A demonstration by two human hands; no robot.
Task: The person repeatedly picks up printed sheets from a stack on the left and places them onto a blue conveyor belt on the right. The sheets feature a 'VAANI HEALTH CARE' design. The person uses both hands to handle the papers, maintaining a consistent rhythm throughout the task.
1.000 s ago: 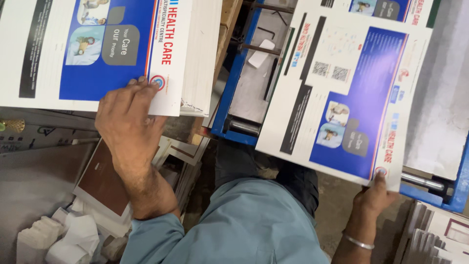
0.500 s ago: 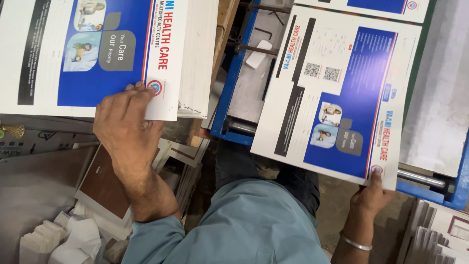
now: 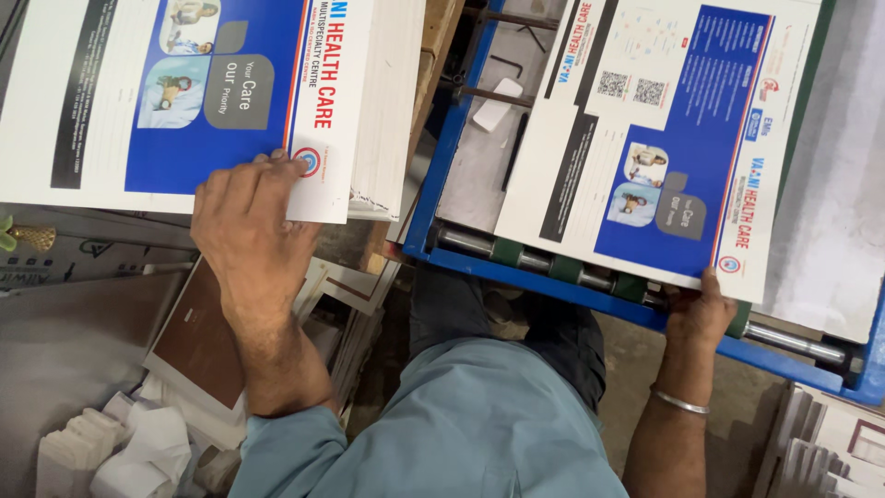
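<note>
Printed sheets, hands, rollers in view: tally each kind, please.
Printed sheet being handled, single: 1
Stack of printed sheets: 1
Hands, left hand and right hand: 2
Roller bar: 1
Total: 5

The person wears a light blue-grey shirt (image 3: pixel 479 420) with the sleeves rolled up above the wrists. Below the fingers of the right hand (image 3: pixel 701 314), a thin silver bangle (image 3: pixel 679 402) circles the wrist. The left hand (image 3: pixel 249 235) is bare.

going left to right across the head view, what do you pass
crumpled white paper → brown-covered book → left hand on the corner of the printed sheet stack → blue machine frame → printed sheet over the rollers → right hand at its near corner
</note>
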